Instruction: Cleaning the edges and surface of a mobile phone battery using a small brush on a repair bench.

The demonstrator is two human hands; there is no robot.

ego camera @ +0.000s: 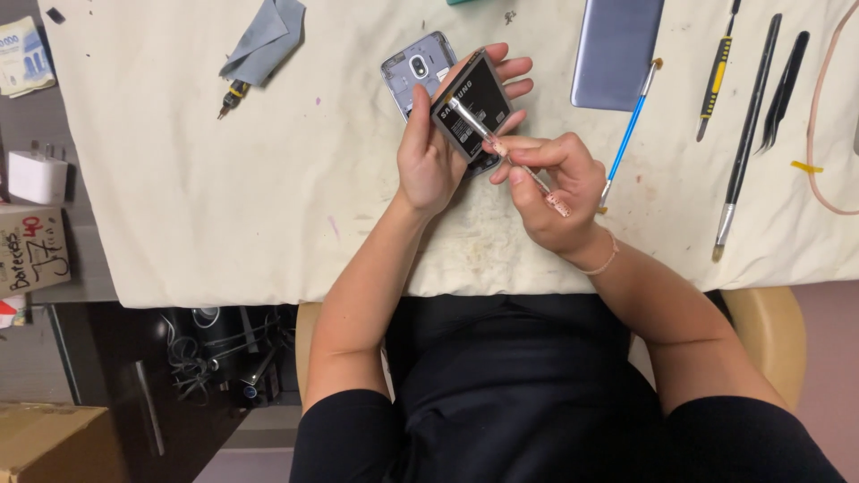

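My left hand (431, 152) holds a grey phone (413, 72) with its back cover off, and a black battery (474, 105) lies tilted up out of it against my fingers. My right hand (553, 183) grips a thin metal tool (501, 148) like a pen. The tool's tip rests on the battery's face near its upper left corner. Both hands hover just above a stained white cloth (224, 197) on the table.
A grey back cover (616, 52) lies at the top right, with a blue-handled brush (629, 130) beside it. Further right are a yellow-and-black screwdriver (716, 76), a long black tool (747, 134) and black tweezers (784, 89). A grey rag (264, 38) and small screwdriver lie at the top left.
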